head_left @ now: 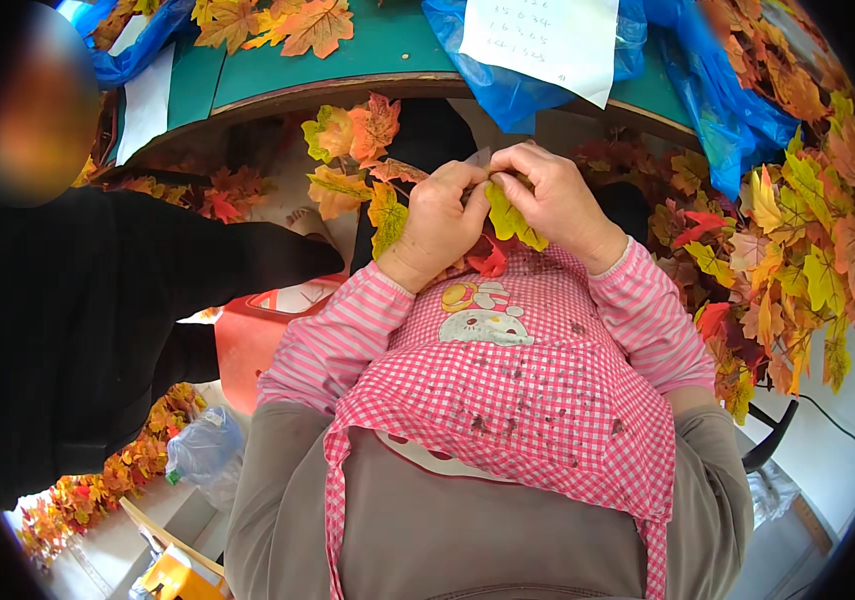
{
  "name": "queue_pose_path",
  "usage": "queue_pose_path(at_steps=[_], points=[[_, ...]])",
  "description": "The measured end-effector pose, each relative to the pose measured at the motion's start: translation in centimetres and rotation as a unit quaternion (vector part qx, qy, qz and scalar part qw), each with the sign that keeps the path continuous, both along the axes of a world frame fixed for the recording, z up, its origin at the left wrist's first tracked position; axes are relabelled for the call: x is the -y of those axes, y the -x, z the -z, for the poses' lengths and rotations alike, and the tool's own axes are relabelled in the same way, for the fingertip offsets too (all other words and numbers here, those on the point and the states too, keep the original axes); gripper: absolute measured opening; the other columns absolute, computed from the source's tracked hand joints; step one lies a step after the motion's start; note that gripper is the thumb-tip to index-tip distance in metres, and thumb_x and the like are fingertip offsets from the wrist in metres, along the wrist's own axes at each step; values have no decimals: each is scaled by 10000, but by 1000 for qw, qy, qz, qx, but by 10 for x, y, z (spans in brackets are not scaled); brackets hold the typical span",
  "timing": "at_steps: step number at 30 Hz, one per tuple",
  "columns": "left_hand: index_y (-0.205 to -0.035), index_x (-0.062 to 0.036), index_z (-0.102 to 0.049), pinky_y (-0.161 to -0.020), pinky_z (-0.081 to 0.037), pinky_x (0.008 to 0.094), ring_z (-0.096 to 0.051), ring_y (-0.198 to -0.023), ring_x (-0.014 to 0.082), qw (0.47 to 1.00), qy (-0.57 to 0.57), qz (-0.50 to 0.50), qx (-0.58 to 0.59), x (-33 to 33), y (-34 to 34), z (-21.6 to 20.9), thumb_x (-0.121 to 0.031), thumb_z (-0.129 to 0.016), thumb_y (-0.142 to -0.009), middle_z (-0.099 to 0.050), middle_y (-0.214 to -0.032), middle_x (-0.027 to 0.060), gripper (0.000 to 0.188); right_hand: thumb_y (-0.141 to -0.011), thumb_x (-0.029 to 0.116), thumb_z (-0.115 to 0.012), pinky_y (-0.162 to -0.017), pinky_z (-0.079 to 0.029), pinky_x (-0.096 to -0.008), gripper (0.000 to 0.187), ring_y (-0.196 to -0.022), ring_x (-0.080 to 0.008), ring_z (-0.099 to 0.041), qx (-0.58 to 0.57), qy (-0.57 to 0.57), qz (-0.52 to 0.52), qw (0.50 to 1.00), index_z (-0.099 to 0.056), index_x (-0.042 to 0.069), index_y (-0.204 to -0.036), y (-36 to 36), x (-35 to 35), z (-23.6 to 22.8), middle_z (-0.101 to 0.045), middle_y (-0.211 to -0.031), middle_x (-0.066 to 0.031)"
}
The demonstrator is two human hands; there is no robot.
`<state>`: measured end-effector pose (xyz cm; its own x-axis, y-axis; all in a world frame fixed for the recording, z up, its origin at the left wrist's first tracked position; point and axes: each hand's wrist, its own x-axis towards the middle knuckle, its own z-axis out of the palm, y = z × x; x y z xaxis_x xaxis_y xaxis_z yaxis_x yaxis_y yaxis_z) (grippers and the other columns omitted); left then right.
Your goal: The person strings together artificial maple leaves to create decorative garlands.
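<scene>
Partly hidden under the right fingers (526, 160): a yellow-green leaf (515, 220). Too small to tell, beside the left fingers (463, 175): a pale sliver (481, 158). Cut off at the top edge: green counter (398, 50), blue bag (495, 92), white paper sheet (543, 50). Blurred, upper left: a co-worker's head (36, 115). Cropped at bottom: an orange package (183, 578).

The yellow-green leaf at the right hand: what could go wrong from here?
The right hand pinches the yellow-green leaf, so it might crease or tear. The red leaf sits close to the apron and could snag. A blue bag hangs over the table edge and might slide.
</scene>
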<state>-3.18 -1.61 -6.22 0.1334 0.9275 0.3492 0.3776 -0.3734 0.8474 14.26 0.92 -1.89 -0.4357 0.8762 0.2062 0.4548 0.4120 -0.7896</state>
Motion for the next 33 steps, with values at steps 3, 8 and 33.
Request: queue_pose_path(at_steps=[3, 8, 33], points=[[-861, 0, -654, -619, -516, 385, -651, -699, 329, 999, 25, -11, 34, -1, -3, -6, -30, -662, -792, -637, -782, 165, 76, -863, 40, -617, -733, -537, -325, 106, -814, -262, -674, -26, 52, 17, 998, -641, 0, -958, -3, 2, 3, -676, -917, -127], [-878, 9, -657, -603, -510, 327, -647, -669, 249, 999, 32, 2, 12, 1, 1, -2, -25, -657, -803, -636, -773, 137, 82, -863, 48, -622, -723, -541, -318, 100, -794, -248, -677, -39, 88, 10, 995, -637, -4, -947, -3, 2, 5, -678, -907, -117], [-947, -2, -682, -697, -539, 387, -680, -799, 342, 997, 69, 20, -33, 9, 11, 11, -71, -653, -835, -682, -862, 179, 134, -904, 62, -609, -727, -502, -227, 111, -805, -62, -590, -57, 204, -5, 977, -624, -6, -990, -4, -2, 39, -640, -873, -5]])
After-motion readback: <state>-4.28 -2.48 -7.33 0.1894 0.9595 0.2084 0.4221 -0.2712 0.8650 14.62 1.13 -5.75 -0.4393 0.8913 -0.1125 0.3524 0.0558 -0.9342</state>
